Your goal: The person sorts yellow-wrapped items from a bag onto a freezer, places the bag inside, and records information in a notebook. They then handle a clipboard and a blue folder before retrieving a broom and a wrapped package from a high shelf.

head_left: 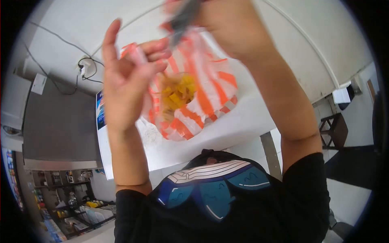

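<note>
An orange-and-white striped plastic bag (206, 93) rests on the white table (243, 117), its mouth gaping. Inside it lie yellow pieces (178, 93), too blurred to name. On the bag's left side, my left hand (129, 77) pinches the rim between thumb and fingers, with the index finger raised. Above the bag at the top of the view, my right hand (223, 24) is closed around a dark grey object (184, 20), smeared by motion, whose tip points down towards my left fingertips.
Cables run to a white wall socket (86, 69) at the upper left. A dark grey cabinet (60, 121) stands left of the table, above shelves (81, 206) of goods. A dark stool (334, 129) is at the right.
</note>
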`<action>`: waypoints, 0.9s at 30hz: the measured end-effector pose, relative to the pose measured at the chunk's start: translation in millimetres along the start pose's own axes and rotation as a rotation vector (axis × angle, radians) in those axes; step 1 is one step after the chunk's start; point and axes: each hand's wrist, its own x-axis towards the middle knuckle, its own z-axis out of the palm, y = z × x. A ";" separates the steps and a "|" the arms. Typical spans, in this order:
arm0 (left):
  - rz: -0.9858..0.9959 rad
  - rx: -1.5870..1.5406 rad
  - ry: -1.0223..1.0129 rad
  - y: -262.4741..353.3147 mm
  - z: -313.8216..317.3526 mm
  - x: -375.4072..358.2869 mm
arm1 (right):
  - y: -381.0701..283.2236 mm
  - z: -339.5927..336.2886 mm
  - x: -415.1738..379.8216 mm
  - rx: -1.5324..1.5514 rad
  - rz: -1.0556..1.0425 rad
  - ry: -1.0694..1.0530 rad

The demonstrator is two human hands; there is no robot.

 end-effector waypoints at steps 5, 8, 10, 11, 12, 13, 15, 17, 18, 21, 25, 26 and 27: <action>0.097 0.047 0.049 -33.0 18.0 11.5 | -3.9 -32.4 -23.4 -0.290 -0.274 -0.088; -0.010 0.231 0.093 0.2 -0.9 -2.8 | 27.4 -116.9 -58.2 -0.394 -0.007 -0.073; 0.000 0.384 0.098 18.1 -18.2 -17.2 | 33.3 -146.2 -109.1 -0.342 0.261 0.338; -0.057 0.499 0.148 25.2 -19.9 -25.4 | 56.0 -176.8 -139.2 -0.373 0.279 0.276; -0.032 0.475 0.143 32.4 -32.6 -32.7 | 85.0 -204.7 -174.1 -0.399 0.296 0.210; -0.005 0.455 0.137 39.0 -44.2 -35.5 | 112.8 -225.6 -209.5 -0.424 0.485 0.269; 0.023 0.563 0.329 58.6 -52.8 -34.6 | 170.2 -240.7 -273.0 -0.777 0.709 0.391; 0.057 0.565 0.443 78.1 -61.7 -30.1 | 189.4 -236.2 -304.1 -0.965 0.847 0.393; 0.073 0.514 0.457 88.4 -70.1 -29.1 | 202.3 -233.4 -319.2 -0.985 0.881 0.406; 0.039 0.428 0.423 142.3 -151.2 -48.8 | 217.1 -228.1 -337.5 -1.075 0.837 0.425; 0.142 0.996 0.662 179.3 -130.6 -88.4 | 231.8 -231.8 -345.0 -1.088 0.737 0.399; 0.167 1.100 0.743 181.4 -112.7 -97.3 | 237.5 -236.3 -342.6 -1.040 0.731 0.403; 0.166 1.073 0.809 180.1 -90.4 -104.7 | 244.3 -241.6 -339.9 -0.991 0.723 0.403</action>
